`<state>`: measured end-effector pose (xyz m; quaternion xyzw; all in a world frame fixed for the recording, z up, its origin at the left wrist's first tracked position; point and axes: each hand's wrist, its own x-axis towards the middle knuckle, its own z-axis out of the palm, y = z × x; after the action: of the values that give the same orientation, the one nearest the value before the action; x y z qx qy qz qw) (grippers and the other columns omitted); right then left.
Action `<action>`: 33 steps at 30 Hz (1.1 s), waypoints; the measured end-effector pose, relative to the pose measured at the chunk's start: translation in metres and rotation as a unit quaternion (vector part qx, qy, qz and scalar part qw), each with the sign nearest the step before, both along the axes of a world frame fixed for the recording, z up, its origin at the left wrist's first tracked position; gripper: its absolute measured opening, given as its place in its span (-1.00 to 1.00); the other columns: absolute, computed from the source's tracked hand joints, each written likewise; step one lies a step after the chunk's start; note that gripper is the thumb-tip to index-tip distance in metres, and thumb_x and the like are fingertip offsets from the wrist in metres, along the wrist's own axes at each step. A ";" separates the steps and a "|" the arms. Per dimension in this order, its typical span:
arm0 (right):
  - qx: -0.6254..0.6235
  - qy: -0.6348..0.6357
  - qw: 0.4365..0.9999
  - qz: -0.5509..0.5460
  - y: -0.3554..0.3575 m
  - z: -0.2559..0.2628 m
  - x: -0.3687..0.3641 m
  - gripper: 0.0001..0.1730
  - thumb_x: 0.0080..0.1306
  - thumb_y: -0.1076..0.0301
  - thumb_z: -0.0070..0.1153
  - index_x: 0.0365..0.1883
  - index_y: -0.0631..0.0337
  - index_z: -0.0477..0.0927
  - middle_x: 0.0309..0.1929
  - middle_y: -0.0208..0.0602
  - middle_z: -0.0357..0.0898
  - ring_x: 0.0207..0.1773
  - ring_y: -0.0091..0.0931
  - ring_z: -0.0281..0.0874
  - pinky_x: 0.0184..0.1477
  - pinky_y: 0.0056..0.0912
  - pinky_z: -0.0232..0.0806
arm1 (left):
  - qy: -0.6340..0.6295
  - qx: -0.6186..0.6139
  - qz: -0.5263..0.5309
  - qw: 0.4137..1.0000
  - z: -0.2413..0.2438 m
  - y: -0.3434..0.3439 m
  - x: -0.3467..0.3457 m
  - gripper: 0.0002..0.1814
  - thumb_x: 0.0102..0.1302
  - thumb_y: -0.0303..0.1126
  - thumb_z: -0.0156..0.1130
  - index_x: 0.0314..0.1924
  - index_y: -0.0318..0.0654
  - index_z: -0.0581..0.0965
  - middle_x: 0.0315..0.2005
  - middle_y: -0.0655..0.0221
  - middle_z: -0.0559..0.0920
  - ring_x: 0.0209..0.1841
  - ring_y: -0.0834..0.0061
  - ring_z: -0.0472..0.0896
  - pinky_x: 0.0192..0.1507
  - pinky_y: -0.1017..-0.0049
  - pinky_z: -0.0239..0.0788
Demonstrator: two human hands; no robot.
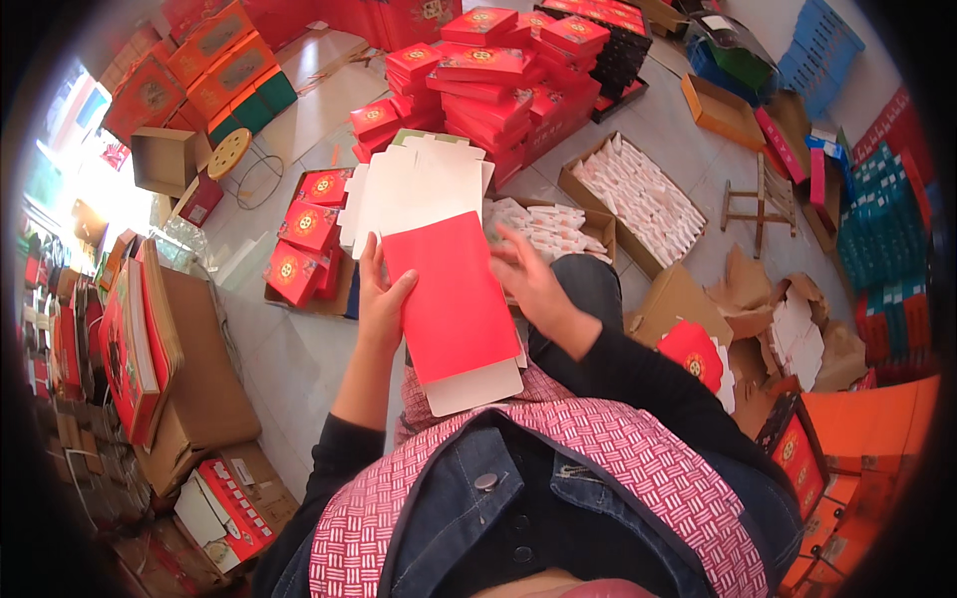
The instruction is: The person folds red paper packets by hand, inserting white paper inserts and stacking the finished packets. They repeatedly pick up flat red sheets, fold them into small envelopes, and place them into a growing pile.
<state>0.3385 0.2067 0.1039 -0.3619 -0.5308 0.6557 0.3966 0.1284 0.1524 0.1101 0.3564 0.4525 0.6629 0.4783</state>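
Observation:
A red paperboard carton [457, 299] with pale flaps lies above the person's lap, its plain red panel facing up. My left hand [385, 299] grips its left edge, thumb over the panel and fingers behind. Beside the right edge is my right hand [542, 288], fingers apart and slightly blurred; whether the fingertips touch the carton is unclear. White die-cut paperboard [430, 183] with tabs spreads out past the carton's far end; I cannot tell whether it is one piece with it. A pale flap [475, 392] sticks out at the near end.
Ahead rises a heap of printed red boxes [486, 82]. More red boxes [306, 232] fill a tray at left. Cardboard trays of small white wrapped packets [635, 194] [553, 228] stand to the right, near a wooden folding stool [761, 198]. A large carton [205, 359] stands left.

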 end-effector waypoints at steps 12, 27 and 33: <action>-0.002 0.093 0.995 0.027 0.039 -0.002 -0.028 -0.52 0.34 0.37 0.05 0.21 0.19 0.30 -0.07 -0.27 0.42 -0.13 -0.61 0.47 -0.09 -0.55 0.38 | -0.081 -0.024 -0.068 0.994 0.007 0.011 -0.013 -0.31 0.18 -0.57 0.15 0.32 -0.30 0.14 0.08 0.20 0.40 0.11 0.41 0.43 0.08 0.47 0.37; 0.039 0.130 0.991 0.008 0.057 0.023 -0.010 -0.85 0.34 0.36 0.05 -0.29 0.27 0.55 -0.29 -0.42 0.55 -0.24 -0.66 0.48 -0.06 -0.60 0.30 | 0.222 0.065 0.014 0.973 0.024 0.013 -0.018 -0.80 0.34 -0.51 0.02 -0.16 -0.43 0.58 -0.15 0.30 0.58 -0.09 0.56 0.52 -0.02 0.59 0.35; 0.007 -0.196 0.924 0.327 0.104 0.110 -0.028 -0.81 0.28 0.31 0.14 -0.29 0.28 0.57 -0.43 -0.45 0.55 -0.36 -0.71 0.44 -0.26 -0.65 0.32 | 0.284 0.139 -0.011 0.948 0.048 0.005 -0.005 -0.81 0.29 -0.59 0.01 -0.18 -0.44 0.57 -0.13 0.21 0.58 -0.05 0.41 0.55 0.01 0.53 0.35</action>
<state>0.3107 0.3109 0.2142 -0.2870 -0.6913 0.6612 0.0504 0.1239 0.1577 0.1584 0.5980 0.4689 0.5855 0.2823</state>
